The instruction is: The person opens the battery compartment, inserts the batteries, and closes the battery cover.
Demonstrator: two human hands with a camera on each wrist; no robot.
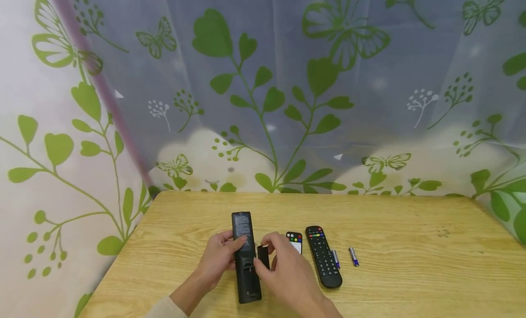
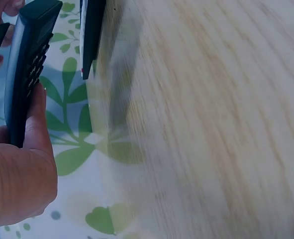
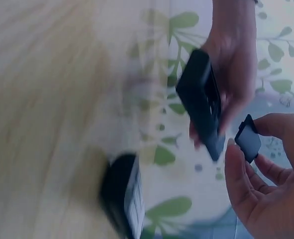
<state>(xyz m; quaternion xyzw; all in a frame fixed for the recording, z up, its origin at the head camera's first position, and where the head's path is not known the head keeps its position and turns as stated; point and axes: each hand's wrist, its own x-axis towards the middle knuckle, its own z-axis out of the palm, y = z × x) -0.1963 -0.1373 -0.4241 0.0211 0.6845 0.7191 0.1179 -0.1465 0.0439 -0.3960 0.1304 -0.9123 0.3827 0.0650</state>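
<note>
right hand [image 3: 276, 199] pinching small black cover [image 3: 248, 141] by its edges, left hand [image 3: 236, 67] gripping black remote [image 3: 196, 94] near it, second dark remote [image 3: 118, 191] blurred lower left, wood-grain surface [image 3: 47, 109], green leaf-print fabric [image 3: 278, 67] behind

The table [image 1: 419, 245] is of pale yellow wood with a streaky grain, its corners at the back rounded and its left and right edges spreading apart from the back edge. Around midway between those side edges lie a small remote [image 1: 294, 237], partly hidden, with coloured buttons at its end toward the back edge, and, nearer the right edge, a long black remote [image 1: 324, 258] lying buttons up. One battery [image 1: 336, 259] lies right against it; another battery [image 1: 354, 257] lies apart, closer to the right edge.
</note>
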